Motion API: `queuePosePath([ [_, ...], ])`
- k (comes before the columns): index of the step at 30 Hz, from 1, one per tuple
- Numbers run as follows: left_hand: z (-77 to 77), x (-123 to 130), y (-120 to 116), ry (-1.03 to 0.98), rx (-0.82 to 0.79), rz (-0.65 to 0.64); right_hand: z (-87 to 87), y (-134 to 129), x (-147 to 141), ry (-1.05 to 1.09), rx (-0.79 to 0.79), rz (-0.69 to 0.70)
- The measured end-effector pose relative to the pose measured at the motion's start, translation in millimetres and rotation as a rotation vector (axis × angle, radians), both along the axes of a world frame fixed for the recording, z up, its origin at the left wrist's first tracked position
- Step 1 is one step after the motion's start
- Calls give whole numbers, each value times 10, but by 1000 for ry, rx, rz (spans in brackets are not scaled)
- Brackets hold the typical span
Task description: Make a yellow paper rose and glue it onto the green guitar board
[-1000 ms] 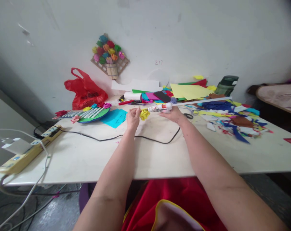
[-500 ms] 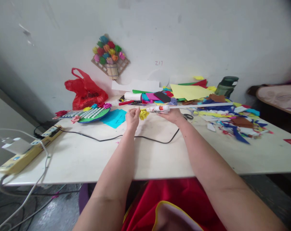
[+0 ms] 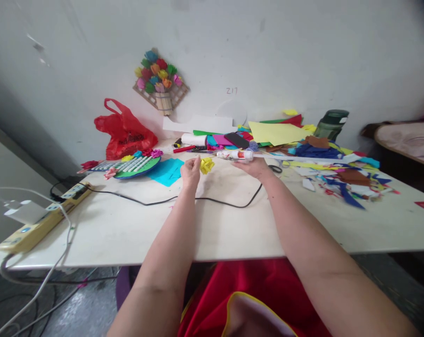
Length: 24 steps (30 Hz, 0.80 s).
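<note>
Pinched in my left hand (image 3: 190, 174) is a yellow paper flower (image 3: 207, 165), its crumpled petals facing right. My right hand (image 3: 255, 169) is wrapped round a white hot glue gun (image 3: 236, 155), whose nozzle points left. Out of the gun's back a long white glue stick (image 3: 303, 159) reaches to the right. A small gap separates the nozzle from the flower. Both hands are above the white table (image 3: 229, 234); the fingers of my right hand are partly hidden by the gun. A black cord (image 3: 215, 201) runs across the table beneath.
On the left stand a yellow power strip (image 3: 40, 217), a green round panel with paper flowers (image 3: 136, 167) and a red plastic bag (image 3: 127, 135). Scissors (image 3: 275, 169) lie right of my hand, near many paper scraps (image 3: 352, 178). A dark green bottle (image 3: 331, 125) stands behind.
The glue gun has drawn back to the right, away from the flower, and its glue stick has tilted downward. My left hand has shifted slightly left with the flower.
</note>
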<state>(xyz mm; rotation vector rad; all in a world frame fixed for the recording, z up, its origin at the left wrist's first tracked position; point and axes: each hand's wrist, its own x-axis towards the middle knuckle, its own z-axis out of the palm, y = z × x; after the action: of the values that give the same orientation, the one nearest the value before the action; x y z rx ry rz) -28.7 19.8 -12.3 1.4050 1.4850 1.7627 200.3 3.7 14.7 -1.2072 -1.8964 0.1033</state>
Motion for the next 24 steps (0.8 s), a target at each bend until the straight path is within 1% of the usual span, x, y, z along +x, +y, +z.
queuePosePath([
  [3, 11, -23, 1, -91, -17, 0, -25, 16, 20, 36, -37, -3],
  [5, 16, -41, 2, -131, -10, 13, -32, 12, 15, 18, -74, -25],
  [10, 6, -83, 21, -194, 15, 27, -1, -45, -32, -109, -176, -103],
  [13, 17, -88, 17, -236, 30, 24, 2, -79, -43, -202, -189, -175],
  [17, 61, -66, -24, -319, 33, 8, -52, -61, -69, -321, -168, -209],
  [19, 76, -50, -47, -353, 29, -5, -89, -32, -105, -361, -200, -228],
  [22, 78, -31, -68, -377, 3, -30, -147, 6, -171, -414, -270, -179],
  [24, 71, -23, -74, -392, -15, -56, -185, 20, -209, -446, -280, -133],
])
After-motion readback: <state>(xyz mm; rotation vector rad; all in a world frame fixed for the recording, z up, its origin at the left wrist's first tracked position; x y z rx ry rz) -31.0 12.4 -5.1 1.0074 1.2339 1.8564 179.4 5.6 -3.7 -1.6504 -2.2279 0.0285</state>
